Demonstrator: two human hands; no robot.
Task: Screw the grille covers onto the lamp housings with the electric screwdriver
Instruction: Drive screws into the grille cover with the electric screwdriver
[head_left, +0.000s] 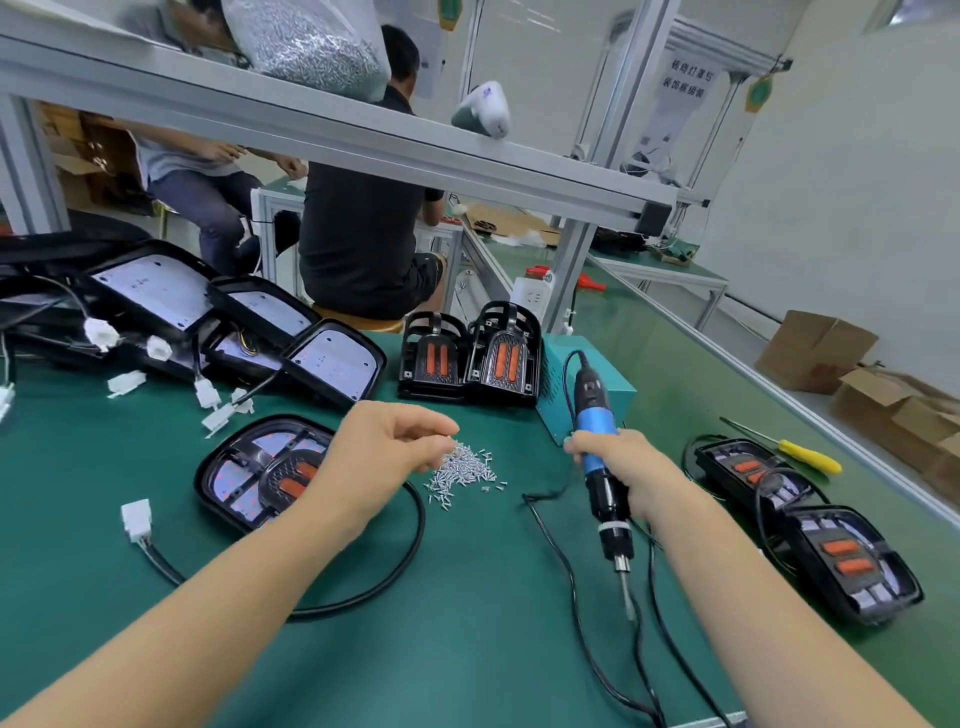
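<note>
A clear bag (311, 47) full of small silver bits sits on the shelf (363, 140) high above the left hand (387, 441). Open brown boxes (815, 348) stand on the floor far off past the right hand (621, 467); what is in them cannot be seen. The right hand grips the electric screwdriver (600, 467) around its blue and black body. The tool is long and leans, with its tip pointing down toward the person and its cord end up and away. The left hand pinches its fingertips together over the pile of screws (465, 470) on the green tabletop (467, 649). Whether it holds a screw cannot be seen. A lamp housing (244, 467) with a grille cover (288, 478) lies under the left wrist. A white sign (685, 83) has writing too blurry to read.
</note>
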